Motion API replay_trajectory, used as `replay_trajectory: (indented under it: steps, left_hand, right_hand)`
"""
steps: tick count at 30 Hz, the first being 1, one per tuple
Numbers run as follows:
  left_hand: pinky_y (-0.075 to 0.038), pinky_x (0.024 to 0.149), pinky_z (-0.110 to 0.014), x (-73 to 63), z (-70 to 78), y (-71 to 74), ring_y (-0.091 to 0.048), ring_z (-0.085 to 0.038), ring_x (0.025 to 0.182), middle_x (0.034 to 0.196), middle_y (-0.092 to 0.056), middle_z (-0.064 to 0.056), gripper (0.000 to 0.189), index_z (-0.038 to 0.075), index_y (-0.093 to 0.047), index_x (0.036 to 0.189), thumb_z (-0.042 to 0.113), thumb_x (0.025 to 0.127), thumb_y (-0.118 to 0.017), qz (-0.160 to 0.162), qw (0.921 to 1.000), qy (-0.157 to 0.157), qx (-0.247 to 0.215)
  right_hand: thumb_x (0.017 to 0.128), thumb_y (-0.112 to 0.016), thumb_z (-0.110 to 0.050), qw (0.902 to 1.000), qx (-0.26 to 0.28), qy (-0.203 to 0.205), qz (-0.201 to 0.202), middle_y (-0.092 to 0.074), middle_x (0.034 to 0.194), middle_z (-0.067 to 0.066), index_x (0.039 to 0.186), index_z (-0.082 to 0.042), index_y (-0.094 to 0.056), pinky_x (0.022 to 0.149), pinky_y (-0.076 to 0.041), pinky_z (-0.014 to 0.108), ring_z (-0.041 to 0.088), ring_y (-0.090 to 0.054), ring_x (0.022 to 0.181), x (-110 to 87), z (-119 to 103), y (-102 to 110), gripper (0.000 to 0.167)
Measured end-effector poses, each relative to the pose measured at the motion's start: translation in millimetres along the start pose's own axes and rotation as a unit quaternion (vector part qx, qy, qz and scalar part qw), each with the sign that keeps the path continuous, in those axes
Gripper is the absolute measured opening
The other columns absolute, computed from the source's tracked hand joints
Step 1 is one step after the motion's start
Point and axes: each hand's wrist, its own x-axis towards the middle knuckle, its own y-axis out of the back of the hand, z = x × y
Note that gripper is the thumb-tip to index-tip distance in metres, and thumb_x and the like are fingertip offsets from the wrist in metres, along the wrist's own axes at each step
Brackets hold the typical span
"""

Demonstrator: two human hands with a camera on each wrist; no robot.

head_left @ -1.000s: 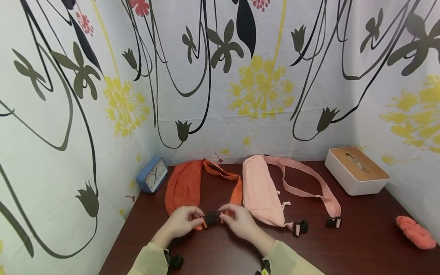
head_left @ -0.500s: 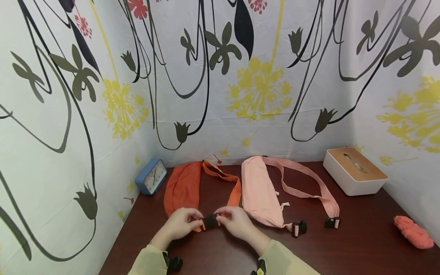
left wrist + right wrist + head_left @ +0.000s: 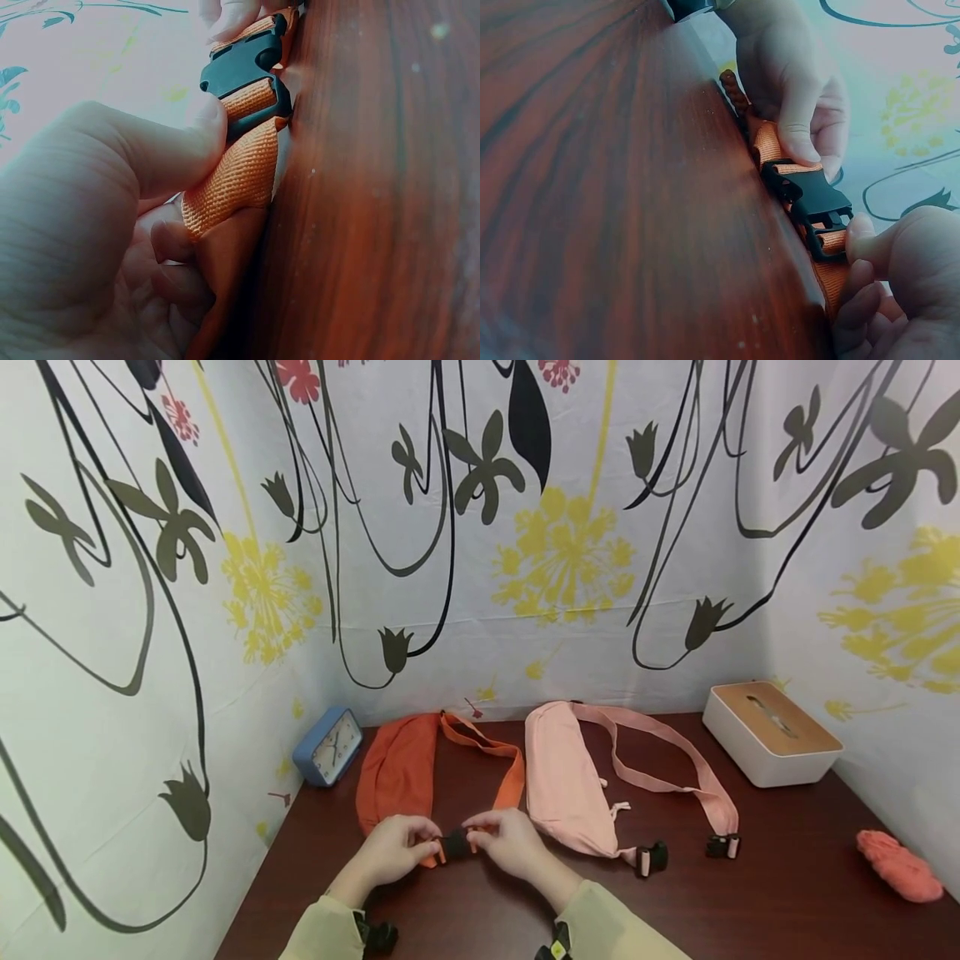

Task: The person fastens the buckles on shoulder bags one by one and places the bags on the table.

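Observation:
An orange waist bag lies on the table, its orange strap looping toward me. Between my hands is its black side-release buckle, held slightly off the tabletop. My left hand pinches the webbing at one end of the buckle, thumb against the plastic edge. On the other side my right hand pinches the strap end, its thumb at the buckle's edge. The two buckle halves sit together in the right wrist view, with part of the prongs showing. Whether they are latched I cannot tell.
Close on the right lies a pink waist bag, its two buckle halves apart. A blue alarm clock stands at the back left. A white tissue box is at the back right, and a coral yarn bundle lies at far right.
My right hand has moved left toward my left hand, bringing the buckle halves closer together. The left hand has barely moved. The whole view has shifted slightly.

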Motion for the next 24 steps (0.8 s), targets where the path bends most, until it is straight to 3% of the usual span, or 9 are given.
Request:
replay_trajectory:
  steps: [12,24]
  left_hand:
    - [-0.045,0.061,-0.025,0.8,0.4,-1.9,-0.054,-0.006,0.063,0.083,-0.069,0.011,0.003,0.025,-0.081,0.104,0.027,0.101,-0.080,0.004,0.9999,0.002,0.014]
    - [-0.046,0.063,-0.025,0.5,3.1,-2.7,-0.056,-0.004,0.065,0.082,-0.070,0.012,0.003,0.024,-0.080,0.104,0.025,0.101,-0.080,0.010,0.9996,0.006,0.024]
  right_hand:
    - [0.100,-0.081,-0.021,0.9999,0.005,-0.012,-0.009,-0.082,0.093,-0.009,0.112,-0.023,-0.087,0.075,-0.054,0.022,-0.002,-0.068,0.076,0.9,-3.9,-0.9,0.013]
    - [0.099,-0.082,-0.018,0.9997,0.014,-0.017,-0.006,-0.078,0.081,-0.010,0.110,-0.018,-0.087,0.066,-0.052,0.022,0.000,-0.066,0.067,2.1,-5.8,-4.4,0.012]
